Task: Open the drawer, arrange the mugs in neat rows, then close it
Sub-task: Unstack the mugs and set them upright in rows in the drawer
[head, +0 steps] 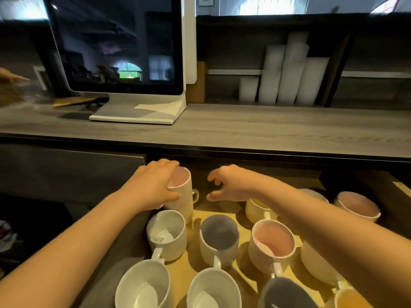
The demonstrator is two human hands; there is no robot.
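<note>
The drawer stands pulled out under the counter, its wooden floor packed with several ribbed cream mugs. My left hand grips a tall mug with a pink inside at the drawer's back left, fingers over its rim. My right hand hovers just right of that mug with fingers curled apart, holding nothing. In front stand a white-lined mug, a grey-lined mug and a pink-lined mug. My right forearm hides part of the mugs at the right.
A grey wooden counter runs above the drawer, with a white-framed screen on its stand at left. Stacks of white paper cups stand on a shelf behind. Another person's hand shows at the far left edge.
</note>
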